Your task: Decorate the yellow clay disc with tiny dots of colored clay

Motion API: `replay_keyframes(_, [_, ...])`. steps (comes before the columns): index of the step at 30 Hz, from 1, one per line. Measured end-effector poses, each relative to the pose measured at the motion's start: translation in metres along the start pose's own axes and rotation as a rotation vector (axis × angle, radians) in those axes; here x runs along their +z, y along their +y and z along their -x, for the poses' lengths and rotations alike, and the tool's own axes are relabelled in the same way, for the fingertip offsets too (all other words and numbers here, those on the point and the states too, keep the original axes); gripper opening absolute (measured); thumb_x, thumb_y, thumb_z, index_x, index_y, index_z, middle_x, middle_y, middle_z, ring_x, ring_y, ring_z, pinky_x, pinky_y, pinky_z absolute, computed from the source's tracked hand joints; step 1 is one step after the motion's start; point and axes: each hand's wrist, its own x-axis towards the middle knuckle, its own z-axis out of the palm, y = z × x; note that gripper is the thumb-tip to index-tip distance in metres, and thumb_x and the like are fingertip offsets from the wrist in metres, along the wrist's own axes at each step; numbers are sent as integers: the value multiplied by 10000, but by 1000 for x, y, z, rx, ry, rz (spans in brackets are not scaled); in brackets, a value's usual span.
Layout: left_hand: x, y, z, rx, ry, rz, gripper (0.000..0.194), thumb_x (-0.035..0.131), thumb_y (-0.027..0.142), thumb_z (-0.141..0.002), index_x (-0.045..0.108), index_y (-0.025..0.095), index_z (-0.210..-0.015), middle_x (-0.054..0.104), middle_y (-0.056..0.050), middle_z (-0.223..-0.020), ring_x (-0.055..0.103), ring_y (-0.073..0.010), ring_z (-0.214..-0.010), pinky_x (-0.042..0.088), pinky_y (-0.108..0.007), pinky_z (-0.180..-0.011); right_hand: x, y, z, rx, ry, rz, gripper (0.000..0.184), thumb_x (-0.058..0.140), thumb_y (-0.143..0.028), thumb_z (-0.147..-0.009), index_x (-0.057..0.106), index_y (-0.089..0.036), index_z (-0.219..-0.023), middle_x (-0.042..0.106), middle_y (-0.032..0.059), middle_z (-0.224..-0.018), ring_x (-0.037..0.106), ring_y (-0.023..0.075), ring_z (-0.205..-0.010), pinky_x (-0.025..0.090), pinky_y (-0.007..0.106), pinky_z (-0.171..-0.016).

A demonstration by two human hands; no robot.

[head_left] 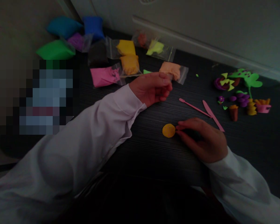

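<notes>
A flat yellow clay disc (168,130) lies on the dark table. At its right edge is my right hand (204,138), thumb and fingertips brought close in a pinch; whatever sits between them is too small to make out. My left hand (152,88) is raised farther back, in front of the bag of peach clay (170,70). Its fingers are curled in towards the thumb, and their grip is partly hidden. To the right of the hands lie a pink clay knife (212,115) and a thin pink modelling tool (194,107), their ends meeting.
Bags of pink (105,76), orange (130,64) and black clay (98,53) line the back left, with blue (93,27) and green packs (56,50) beyond. Small clay models, including a fries cup (263,106) and purple grapes (243,99), stand right. A pale wall (212,40) borders the table's back.
</notes>
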Motion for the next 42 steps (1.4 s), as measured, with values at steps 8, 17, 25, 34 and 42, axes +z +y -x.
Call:
replay_keyframes(8, [-1, 0, 0, 10, 1, -39, 112, 481, 213, -706, 437, 128, -764, 523, 37, -645, 562, -79, -667, 413, -260, -702, -1, -1, 0, 4, 2, 14, 368, 577, -77, -681, 511, -218, -1015, 630, 15, -863, 580, 130, -796, 501, 291, -705])
replay_keyframes(17, [0, 1, 1, 5, 1, -48, 147, 500, 234, -699, 426, 134, -779, 529, 29, -661, 561, -91, -703, 413, -287, -737, -1, -1, 0, 2, 0, 29, 354, 569, -92, -693, 513, -223, -1017, 634, 16, -873, 588, 132, -796, 503, 289, -703])
replay_keyframes(25, [0, 0, 1, 11, 2, -36, 130, 481, 221, -700, 417, 132, -769, 512, 37, -649, 555, -78, -698, 412, -258, -719, 0, -1, -1, 25, 12, 15, 389, 572, -88, -688, 496, -222, -1045, 639, 0, -833, 587, 125, -799, 493, 276, -720])
replay_keyframes(34, [2, 0, 0, 1, 0, 15, 97, 483, 200, -697, 417, 130, -713, 516, 43, -618, 521, -30, -549, 401, -179, -573, 0, -1, 1, 29, 7, -2, 398, 559, -91, -694, 485, -229, -1061, 627, 2, -826, 580, 137, -803, 489, 302, -724])
replay_keyframes(42, [0, 0, -1, -4, -16, 54, 136, 534, 215, -678, 435, 132, -719, 535, 31, -623, 519, -53, -560, 403, -212, -593, 1, 0, 0, -26, -38, 36, 354, 555, -95, -700, 502, -212, -1031, 623, 24, -889, 565, 138, -819, 471, 306, -732])
